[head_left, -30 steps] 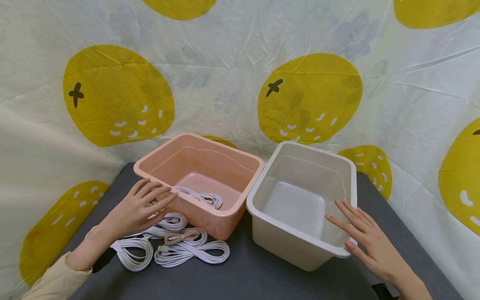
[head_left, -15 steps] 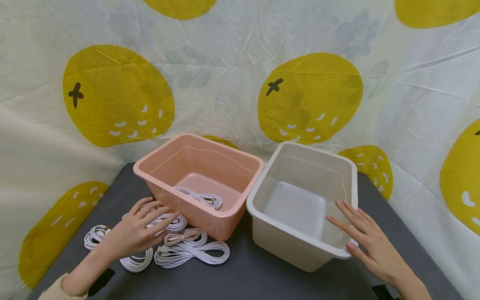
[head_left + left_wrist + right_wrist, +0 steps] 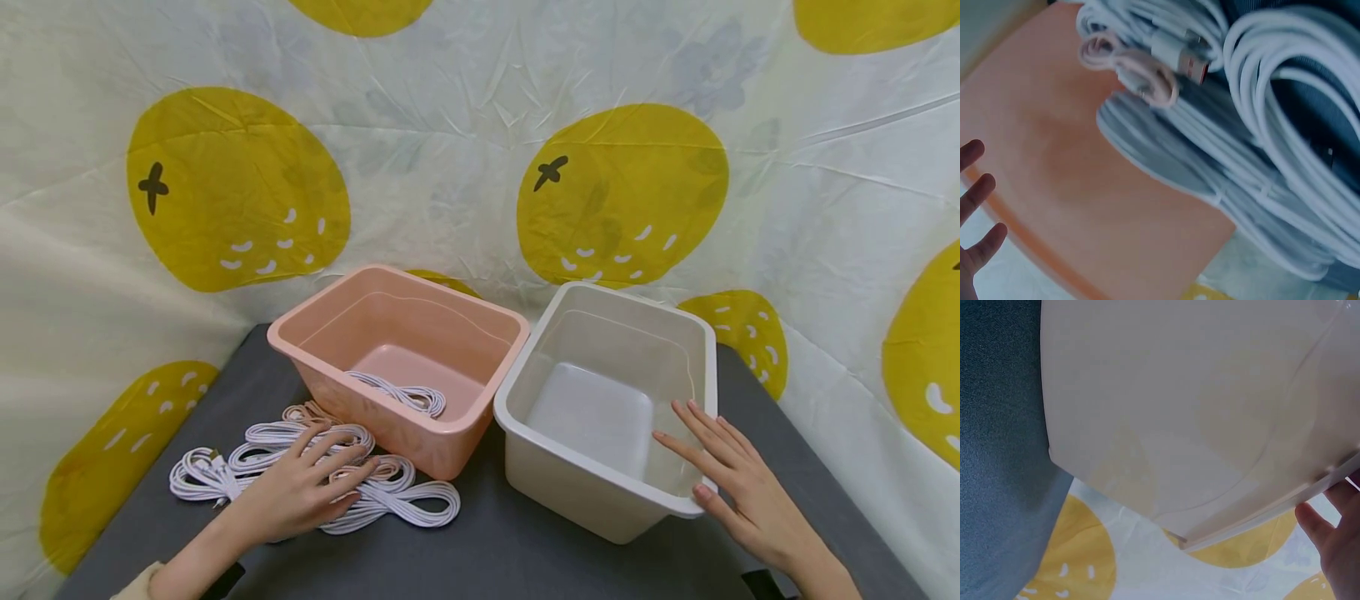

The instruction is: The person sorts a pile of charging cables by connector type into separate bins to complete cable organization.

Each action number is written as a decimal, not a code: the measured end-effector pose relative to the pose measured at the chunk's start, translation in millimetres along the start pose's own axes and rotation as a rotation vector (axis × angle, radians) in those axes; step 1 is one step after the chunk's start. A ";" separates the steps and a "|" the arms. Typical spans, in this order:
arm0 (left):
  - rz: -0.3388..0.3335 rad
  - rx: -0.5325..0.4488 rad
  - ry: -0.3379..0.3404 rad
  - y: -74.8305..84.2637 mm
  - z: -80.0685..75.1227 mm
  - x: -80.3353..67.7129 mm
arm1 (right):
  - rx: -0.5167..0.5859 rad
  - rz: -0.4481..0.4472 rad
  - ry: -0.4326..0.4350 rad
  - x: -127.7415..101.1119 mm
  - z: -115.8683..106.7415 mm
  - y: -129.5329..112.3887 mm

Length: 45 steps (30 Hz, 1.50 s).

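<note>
“Several white cable bundles (image 3: 273,432) are lying on the tabletop (image 3: 450,567); where are they sitting relative to your hands?”

“My left hand (image 3: 300,490) is hovering palm down over them, fingers loosely spread and grasping nothing, though I am not managing to tell whether a fingertip is touching. The front figure-eight bundle (image 3: 386,497) is stretching out to the right from beneath my hand, a looped bundle (image 3: 213,479) is lying to its left, and the pile is sitting just beside the pink bin (image 3: 427,450).”

“And your right hand (image 3: 738,487)?”

“It is resting on the near right corner of the beige bin (image 3: 570,492), fingers straight over the rim, well apart from the cables.”

“Which way are the bundles pointing?”

“The front one is running left to right, its rounded loop pointing toward the beige bin. Another bundle (image 3: 405,394) is lying inside the pink bin, running diagonally from back left to near right. In the left wrist view, a plug (image 3: 1182,59) is pointing its metal end down to the right.”
</note>
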<state>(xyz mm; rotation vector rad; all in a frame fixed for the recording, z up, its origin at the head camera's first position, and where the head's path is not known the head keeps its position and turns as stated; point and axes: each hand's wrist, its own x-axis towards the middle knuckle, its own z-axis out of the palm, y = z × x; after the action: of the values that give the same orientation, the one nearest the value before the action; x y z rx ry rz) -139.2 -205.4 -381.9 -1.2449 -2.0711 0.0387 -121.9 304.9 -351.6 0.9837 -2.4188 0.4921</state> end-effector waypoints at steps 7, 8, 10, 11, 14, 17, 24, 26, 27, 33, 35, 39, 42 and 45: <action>0.030 -0.023 0.011 10.9 17.7 0.4 | 0.016 -0.004 0.010 -1.0 1.2 -0.4; 0.030 -0.027 -0.009 12.5 20.1 -0.3 | 0.018 -0.004 0.010 -1.1 1.3 -0.4; 0.041 -0.037 -0.039 15.1 25.0 -1.2 | 0.016 -0.002 0.009 -1.1 1.5 -0.5; 0.047 -0.038 -0.053 16.3 27.2 -1.7 | 0.014 0.001 0.007 -1.1 1.5 -0.7; 0.068 -0.040 -0.077 18.9 33.6 -2.8 | 0.009 0.007 0.003 -1.2 1.7 -0.7; 0.097 -0.032 -0.088 20.4 39.8 -3.6 | 0.003 0.015 -0.003 -1.6 1.7 -0.8; 0.127 -0.041 -0.112 21.8 49.8 -4.7 | 0.004 0.013 -0.003 -1.4 1.5 -1.1; 0.138 -0.031 -0.113 22.0 51.5 -5.0 | 0.006 0.011 -0.001 -1.1 1.3 -1.1; 0.144 -0.024 -0.118 21.9 52.3 -5.2 | 0.009 0.006 0.003 -1.0 1.3 -1.0; 0.168 0.006 -0.158 20.0 57.5 -6.0 | 0.020 -0.019 0.024 -0.3 1.1 -0.7; 0.170 0.008 -0.172 19.4 58.9 -6.4 | 0.018 -0.020 0.023 -0.1 1.0 -0.7; 0.184 0.015 -0.184 18.2 62.2 -8.1 | 0.016 -0.018 0.018 0.1 1.1 -0.7; 0.193 0.019 -0.182 17.6 65.1 -9.1 | 0.015 -0.017 0.017 -0.1 1.2 -0.4; 0.201 0.027 -0.180 17.3 67.3 -9.3 | 0.014 -0.016 0.019 -0.4 1.5 0.0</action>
<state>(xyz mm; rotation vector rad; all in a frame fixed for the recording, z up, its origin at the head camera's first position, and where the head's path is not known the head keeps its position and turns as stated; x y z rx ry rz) -162.6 -182.0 -443.7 -1.4753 -2.0797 0.2799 -122.1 304.4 -353.1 0.9991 -2.3919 0.5117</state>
